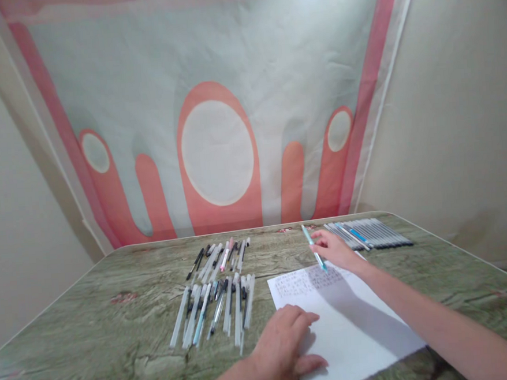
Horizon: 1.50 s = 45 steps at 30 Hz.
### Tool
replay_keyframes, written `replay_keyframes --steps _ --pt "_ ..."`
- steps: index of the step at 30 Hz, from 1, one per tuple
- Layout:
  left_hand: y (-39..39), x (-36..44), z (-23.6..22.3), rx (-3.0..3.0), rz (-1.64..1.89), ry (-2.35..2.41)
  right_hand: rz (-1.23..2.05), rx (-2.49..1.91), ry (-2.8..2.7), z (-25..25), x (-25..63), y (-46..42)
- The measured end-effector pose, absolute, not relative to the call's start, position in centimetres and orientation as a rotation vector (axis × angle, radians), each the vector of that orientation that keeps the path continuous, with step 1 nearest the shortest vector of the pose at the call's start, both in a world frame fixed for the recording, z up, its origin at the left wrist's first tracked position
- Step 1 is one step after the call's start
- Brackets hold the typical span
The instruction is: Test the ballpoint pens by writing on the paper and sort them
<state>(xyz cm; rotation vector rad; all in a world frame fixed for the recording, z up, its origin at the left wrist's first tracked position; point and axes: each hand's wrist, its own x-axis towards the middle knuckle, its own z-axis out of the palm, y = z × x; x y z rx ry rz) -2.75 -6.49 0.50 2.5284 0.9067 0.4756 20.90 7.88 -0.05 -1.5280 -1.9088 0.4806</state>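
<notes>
Wood-grain table (98,334), paper (342,337), held pen (319,259).

This was an indoor room, whether home or office unclear: a pale plain wall (452,118), a printed hanging (213,112) behind a wood-patterned desk (93,317), pens (202,313) and paper (338,346) on it.

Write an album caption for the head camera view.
Right hand holds a light-blue pen near handwritten lines; left hand rests on the paper, more pens lying either side.

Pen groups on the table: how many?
3: a far cluster and a nearer cluster, both left of the paper, and a row at far right. Overlaps may hide some pens.
</notes>
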Motion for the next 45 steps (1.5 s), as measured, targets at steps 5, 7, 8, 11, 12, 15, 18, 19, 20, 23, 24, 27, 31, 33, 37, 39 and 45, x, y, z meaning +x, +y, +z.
replay_keyframes --steps 5,7,8,11,12,15,18,19,20,23,24,27,31,33,37,39,45 --pt "-6.2 -2.7 0.0 2.536 0.463 0.889 -0.002 -1.918 -1.976 -1.1 25.6 13.1" --pt "-6.1 -2.7 -0.1 2.541 0.451 0.9 -0.077 -1.988 -1.984 -1.8 26.0 13.8" --pt "-6.1 -2.7 0.0 2.545 0.448 0.902 -0.109 -2.017 -1.991 -2.2 26.1 14.0" --pt "-6.2 -2.7 0.1 2.551 0.438 0.908 -0.192 -2.075 -2.016 -3.2 26.2 14.2" --pt "-6.2 -2.7 0.1 2.549 0.438 0.914 -0.218 -2.087 -2.022 -3.5 26.3 14.2" --pt "-6.3 -2.7 0.2 2.548 0.443 0.926 -0.3 -2.113 -2.018 -4.0 26.7 14.2" --pt "-6.3 -2.7 0.1 2.551 0.445 0.923 -0.367 -2.138 -1.996 -4.3 27.1 14.2" --pt "-6.3 -2.7 0.1 2.55 0.445 0.924 -0.385 -2.144 -1.99 -4.3 27.2 14.3" --pt "-6.3 -2.7 0.0 2.548 0.446 0.928 -0.4 -2.148 -1.987 -4.4 27.3 14.3" --pt "-6.3 -2.8 0.0 2.546 0.445 0.945 -0.435 -2.16 -1.981 -4.5 27.5 14.3" --pt "-6.3 -2.8 0.0 2.548 0.445 0.945 -0.442 -2.165 -1.981 -4.5 27.6 14.3" --pt "-6.4 -2.8 0.0 2.562 0.456 0.93 -0.452 -2.181 -1.981 -4.4 27.7 14.3" --pt "-6.5 -2.7 -0.2 2.575 0.47 0.91 -0.465 -2.188 -1.983 -4.2 27.7 14.1" --pt "-6.6 -2.8 -0.1 2.583 0.476 0.903 -0.472 -2.189 -1.978 -4.0 27.7 13.9" --pt "-5.9 -3.5 0.8 2.602 0.511 0.971 -0.493 -2.18 -1.968 -3.5 26.9 13.4" --pt "-4.9 -4.5 1.9 2.584 0.538 1.14 -0.505 -2.126 -1.992 -3.0 25.9 12.9" --pt "-1.1 -9.2 4.8 2.431 0.47 1.711 -0.16 -1.58 -2.34 0.1 18.1 9.2"
